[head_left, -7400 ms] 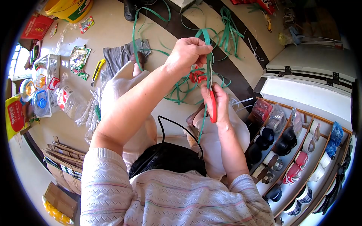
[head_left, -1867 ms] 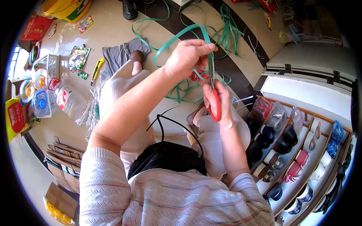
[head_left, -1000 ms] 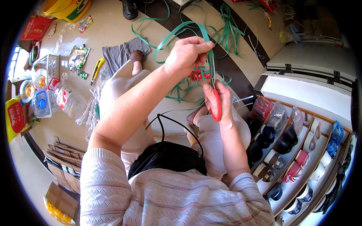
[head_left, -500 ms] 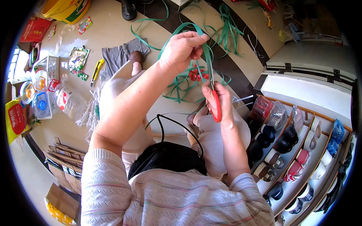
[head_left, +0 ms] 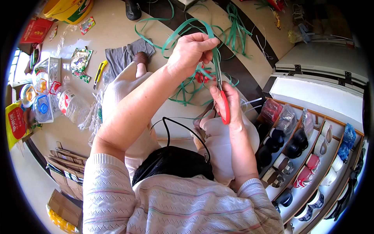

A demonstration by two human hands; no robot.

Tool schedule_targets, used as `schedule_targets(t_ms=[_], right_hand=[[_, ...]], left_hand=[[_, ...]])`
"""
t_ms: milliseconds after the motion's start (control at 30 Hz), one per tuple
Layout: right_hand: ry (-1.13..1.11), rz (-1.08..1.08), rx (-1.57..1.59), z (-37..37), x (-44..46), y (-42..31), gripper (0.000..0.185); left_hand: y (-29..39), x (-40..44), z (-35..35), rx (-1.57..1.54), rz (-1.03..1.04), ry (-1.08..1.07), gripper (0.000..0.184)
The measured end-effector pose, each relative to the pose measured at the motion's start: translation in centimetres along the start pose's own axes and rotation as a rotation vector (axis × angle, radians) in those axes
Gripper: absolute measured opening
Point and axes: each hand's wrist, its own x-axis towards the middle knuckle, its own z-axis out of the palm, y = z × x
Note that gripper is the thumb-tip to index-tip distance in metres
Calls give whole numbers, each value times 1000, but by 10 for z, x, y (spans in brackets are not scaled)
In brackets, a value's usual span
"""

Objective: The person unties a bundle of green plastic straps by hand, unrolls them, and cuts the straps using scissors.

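Note:
My left hand (head_left: 193, 50) pinches a green plastic strap (head_left: 207, 26) between thumb and fingers, and the strap arcs up and over it. In my right hand (head_left: 229, 102) are red-handled scissors (head_left: 225, 107), their blades pointing up along the strap just below my left hand. Whether the blades are closed or slightly apart I cannot tell. More green strap lies tangled on the floor beneath my hands, around a red bundle (head_left: 203, 76). A black bag (head_left: 171, 165) rests on my lap.
A shoe rack (head_left: 307, 171) full of shoes stands to the right. A yellow box cutter (head_left: 100, 74), a grey cloth (head_left: 120, 54), plastic bottles (head_left: 70, 102) and a white basket (head_left: 54, 74) lie to the left. Another strap bundle (head_left: 235, 29) lies ahead; flattened cardboard (head_left: 66, 167) is lower left.
My left hand has shifted slightly right with the strap, and the strap's loop has risen a little. The scissors in my right hand have moved slightly up and right.

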Motion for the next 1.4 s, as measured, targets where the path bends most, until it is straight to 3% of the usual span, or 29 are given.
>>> schedule_targets(t_ms=[200,367,600,733,967,1400], right_hand=[[-14,-76,10,-2,3,1,26],[-10,-71,-8,-3,7,2,27],[-23,-21,-86,-5,1,7,29],[-32,-87,34,-2,2,0,31],[-26,-57,-98,-6,3,1,31],[24,-77,-45,0,3,5,28]], left_hand=[[-2,-5,2,122,-30,-61,15],[-3,-9,5,32,-121,-14,14],[6,4,-5,-25,-40,-20,17],[0,0,-3,37,-76,-41,16],[0,-1,-3,48,-74,-51,15],[-2,-8,3,-13,-138,-35,14]])
